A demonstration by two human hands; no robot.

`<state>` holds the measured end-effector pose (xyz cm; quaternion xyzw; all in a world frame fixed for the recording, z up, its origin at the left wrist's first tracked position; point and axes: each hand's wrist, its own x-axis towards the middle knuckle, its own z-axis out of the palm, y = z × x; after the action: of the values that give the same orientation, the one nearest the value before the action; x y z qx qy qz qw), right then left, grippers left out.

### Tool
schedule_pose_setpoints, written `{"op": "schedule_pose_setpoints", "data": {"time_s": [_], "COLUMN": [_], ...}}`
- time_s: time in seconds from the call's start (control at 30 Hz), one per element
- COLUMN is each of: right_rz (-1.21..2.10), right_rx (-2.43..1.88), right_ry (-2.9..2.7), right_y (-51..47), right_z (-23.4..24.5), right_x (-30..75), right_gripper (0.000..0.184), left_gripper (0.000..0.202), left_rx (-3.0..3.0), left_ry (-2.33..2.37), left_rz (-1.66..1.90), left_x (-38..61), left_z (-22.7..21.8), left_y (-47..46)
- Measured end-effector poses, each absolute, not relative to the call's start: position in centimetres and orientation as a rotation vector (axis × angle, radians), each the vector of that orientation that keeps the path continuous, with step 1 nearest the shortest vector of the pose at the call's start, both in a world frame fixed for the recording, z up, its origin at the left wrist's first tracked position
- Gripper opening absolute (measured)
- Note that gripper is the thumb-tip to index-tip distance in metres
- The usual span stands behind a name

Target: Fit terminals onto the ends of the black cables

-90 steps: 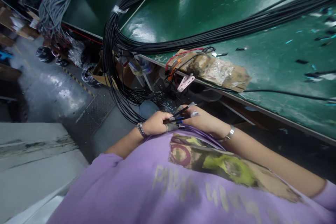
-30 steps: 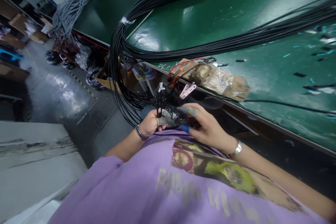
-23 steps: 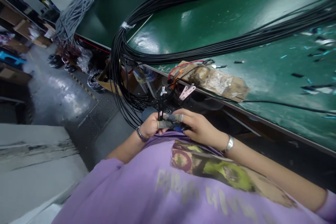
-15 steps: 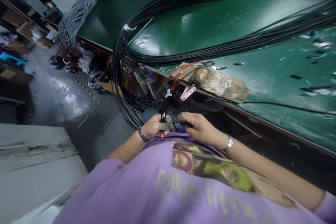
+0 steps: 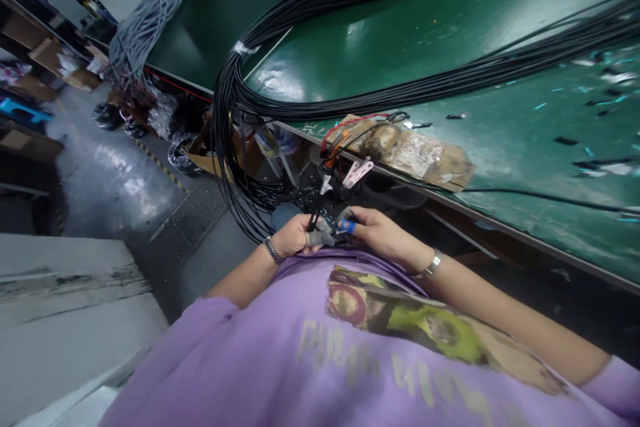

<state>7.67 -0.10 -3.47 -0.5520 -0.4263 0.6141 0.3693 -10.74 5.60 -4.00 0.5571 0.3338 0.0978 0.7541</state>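
Close in front of my shirt, my left hand (image 5: 296, 235) is closed on the end of a black cable (image 5: 313, 217), its thumb wrapped in grey tape. My right hand (image 5: 373, 228) is beside it, a blue wrap on one finger and grey on another. Its fingers are pinched near the cable end; what lies between them is too small to make out. Just beyond the hands, a pink clip (image 5: 358, 173) and an orange clamp (image 5: 336, 150) hang at the bench edge. A cardboard piece covered in tape (image 5: 425, 159) lies there with red and black wires.
A thick bundle of black cables (image 5: 350, 107) loops across the green bench (image 5: 320, 73) and droops over its edge at left. Cable scraps (image 5: 607, 167) litter the bench's right side. Grey cables (image 5: 145, 30) hang at upper left. A cardboard box (image 5: 215, 160) stands below.
My right hand has turned and its fingers have shifted, so the blue wrap now faces up. My left hand stays nearly in place with the cable.
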Motion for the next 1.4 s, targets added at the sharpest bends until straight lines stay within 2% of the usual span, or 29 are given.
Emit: {"op": "schedule_pose_setpoints", "data": {"time_s": [0.1,0.2,0.47,0.6,0.73,0.9,1.13,1.4], "right_rz": [1.413,1.447,1.438,1.424,1.508,1.648,1.508,1.454], "right_rx": [-1.474,-1.413,-1.406,-1.369,-1.323,-1.262,-1.171,-1.038], "right_ry": [-1.012,-1.028,-1.078,-1.046,-0.795,-0.764,-0.643,-0.454], "right_y": [-0.4,-1.0,-1.4,-1.5,-0.9,1.4,4.1,4.5], "right_z": [-3.3,-2.4,-2.3,-2.8,-2.9,-1.2,-0.3,-0.7], "right_x": [7.8,7.6,6.8,7.1,8.0,8.9,8.2,7.4], "right_gripper": [0.042,0.039,0.043,0.043,0.052,0.06,0.062,0.053], "left_gripper": [0.048,0.045,0.039,0.04,0.043,0.046,0.043,0.046], "left_rx": [1.247,1.334,1.587,1.534,1.428,1.391,1.381,1.337], "left_ry": [0.846,0.928,0.988,0.998,0.947,0.842,0.717,0.664], "left_rz": [0.414,0.516,0.779,0.767,0.68,0.677,0.734,0.657], "left_x": [-10.4,-9.9,-9.0,-9.2,-9.5,-9.5,-8.2,-7.4], "left_z": [-4.1,-4.1,-4.6,-4.2,-3.2,-2.8,-3.4,-3.2], "left_y": [5.1,4.6,3.6,3.8,5.3,8.0,10.1,10.6]}}
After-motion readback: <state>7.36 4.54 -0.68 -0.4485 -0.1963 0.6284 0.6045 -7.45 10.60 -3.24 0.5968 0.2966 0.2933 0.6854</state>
